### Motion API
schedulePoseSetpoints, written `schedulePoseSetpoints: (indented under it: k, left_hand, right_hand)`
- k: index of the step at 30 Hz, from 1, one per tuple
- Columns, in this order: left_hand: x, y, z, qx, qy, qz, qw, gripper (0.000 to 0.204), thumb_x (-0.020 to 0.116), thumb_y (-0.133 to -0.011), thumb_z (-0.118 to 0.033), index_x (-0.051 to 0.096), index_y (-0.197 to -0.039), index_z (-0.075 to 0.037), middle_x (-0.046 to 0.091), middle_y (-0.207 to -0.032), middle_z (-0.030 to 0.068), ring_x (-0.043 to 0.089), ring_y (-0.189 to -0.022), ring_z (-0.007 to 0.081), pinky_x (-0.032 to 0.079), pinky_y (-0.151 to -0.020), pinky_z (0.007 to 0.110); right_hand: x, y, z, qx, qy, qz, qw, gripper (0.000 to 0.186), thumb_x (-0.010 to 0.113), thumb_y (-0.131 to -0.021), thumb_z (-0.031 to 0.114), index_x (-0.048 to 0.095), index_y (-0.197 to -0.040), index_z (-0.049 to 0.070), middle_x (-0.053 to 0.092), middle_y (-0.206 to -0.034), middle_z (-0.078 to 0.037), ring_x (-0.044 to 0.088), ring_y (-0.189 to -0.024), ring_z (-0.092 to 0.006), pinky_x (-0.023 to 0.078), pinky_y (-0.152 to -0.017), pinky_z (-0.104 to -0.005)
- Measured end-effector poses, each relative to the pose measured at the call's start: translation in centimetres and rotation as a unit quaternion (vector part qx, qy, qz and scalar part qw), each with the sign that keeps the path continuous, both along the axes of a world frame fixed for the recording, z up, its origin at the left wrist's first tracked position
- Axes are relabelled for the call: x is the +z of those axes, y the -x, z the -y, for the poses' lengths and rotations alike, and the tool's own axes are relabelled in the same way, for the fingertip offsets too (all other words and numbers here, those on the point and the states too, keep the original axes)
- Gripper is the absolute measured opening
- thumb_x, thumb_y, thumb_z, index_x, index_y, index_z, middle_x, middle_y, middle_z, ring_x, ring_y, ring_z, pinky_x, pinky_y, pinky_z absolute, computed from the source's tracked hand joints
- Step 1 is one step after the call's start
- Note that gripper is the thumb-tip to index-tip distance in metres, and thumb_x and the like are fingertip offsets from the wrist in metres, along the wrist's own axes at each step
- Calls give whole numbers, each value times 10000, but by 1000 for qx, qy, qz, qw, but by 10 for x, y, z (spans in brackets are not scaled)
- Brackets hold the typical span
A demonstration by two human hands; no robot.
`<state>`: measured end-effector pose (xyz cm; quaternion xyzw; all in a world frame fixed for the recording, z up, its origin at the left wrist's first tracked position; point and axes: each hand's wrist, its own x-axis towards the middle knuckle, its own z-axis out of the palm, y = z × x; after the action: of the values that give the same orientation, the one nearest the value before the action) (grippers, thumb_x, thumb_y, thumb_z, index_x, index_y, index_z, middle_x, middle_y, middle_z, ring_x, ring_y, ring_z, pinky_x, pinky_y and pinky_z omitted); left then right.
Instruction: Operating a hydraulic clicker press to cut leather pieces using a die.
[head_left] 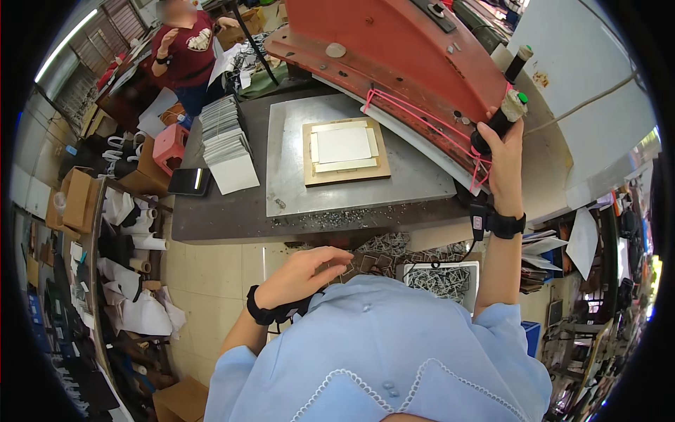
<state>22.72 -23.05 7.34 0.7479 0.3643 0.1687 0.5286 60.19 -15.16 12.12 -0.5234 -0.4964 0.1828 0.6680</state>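
My right hand (508, 165) is wrapped round a black handle (500, 125) with a green button, at the right end of the red swing arm (365, 42) of a press. My left hand (306, 274) hovers in front of my waist, fingers loosely stretched, with nothing visible in it. On the grey metal plate (288, 169) of the press lies a brown board (348, 176). Cream strips frame a white rectangular sheet (344, 144) on top of it. The red arm stands swung off to the right, covering the plate's far right corner.
Left of the plate are a fanned stack of pale rectangular sheets (228, 151) and a dark phone or tablet (189, 181). Metal scraps dot the table's front edge; a white bin (474, 281) below holds more. A person in dark red (186, 60) stands at the far left near a pink stool (169, 145).
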Motion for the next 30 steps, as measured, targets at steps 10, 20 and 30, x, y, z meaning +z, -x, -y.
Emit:
schedulePoseSetpoints:
  k: [10, 20, 30]
  left_hand:
    - [50, -4, -19, -36, -45, 38, 998, 250, 626, -914, -96, 648, -1150, -17, 700, -1073, 100, 666, -977, 178, 509, -853, 291]
    - [76, -72, -58, -34, -163, 226, 960, 635, 712, -856, -114, 411, -1408, -28, 471, -1392, 128, 535, -1216, 232, 448, -993, 368]
    - [77, -50, -68, 66, -87, 346, 932, 806, 705, -813, -418, 351, -1396, 9, 512, -1270, 132, 501, -1174, 212, 371, -1004, 343]
  right_hand:
    - [2, 31, 17, -77, -5, 51, 996, 671, 690, -735, 52, 387, -1330, -7, 517, -1100, -99, 512, -985, -208, 424, -903, -331]
    - [9, 105, 83, 162, 46, 80, 982, 936, 648, -811, 71, 53, -1532, 14, 258, -1517, -198, 295, -1407, -270, 278, -1122, -363]
    - [54, -52, 29, -182, -69, 132, 972, 536, 563, -971, 309, 429, -1376, -16, 498, -1377, -158, 451, -1293, -253, 335, -1088, -379]
